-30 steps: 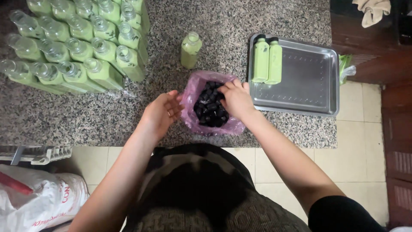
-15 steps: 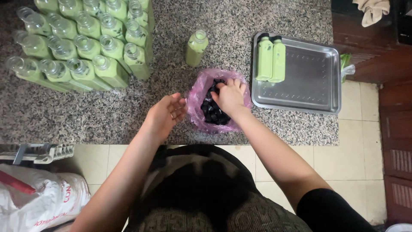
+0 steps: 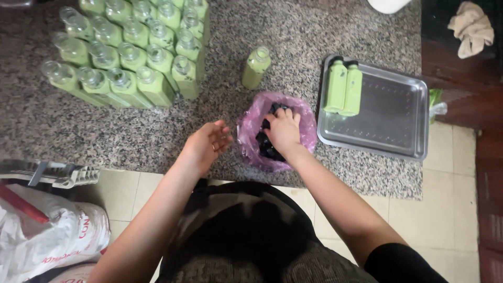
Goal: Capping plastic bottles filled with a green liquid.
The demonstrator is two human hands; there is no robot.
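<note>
The pink plastic bag (image 3: pixel 277 133) sits on the speckled stone desk (image 3: pixel 131 131) just in front of me, its mouth open and full of small black caps (image 3: pixel 264 144). My right hand (image 3: pixel 283 131) is down inside it, fingers curled in among the caps; I think they are closing on one or more, though the fingers are too buried to be sure. My left hand (image 3: pixel 207 144) hovers just beside the bag, open, palm turned up, holding nothing.

Just beyond the bag stands a single uncapped green bottle (image 3: pixel 255 67), apart from the rest. To the right lies a metal tray (image 3: pixel 393 115) with two capped green bottles (image 3: pixel 344 86) standing at its near-left corner. To the left, well apart, stands a tight cluster of open green bottles (image 3: pixel 131 52), none with a cap on.

As I judge it, I am at the picking-out step: getting a cap out of the bag. The next move calls for a clean pinch on one cap, lifting it clear of the bag's loose rim without dragging the plastic, then bringing it to the lone bottle's neck while my free hand steadies the bottle.
</note>
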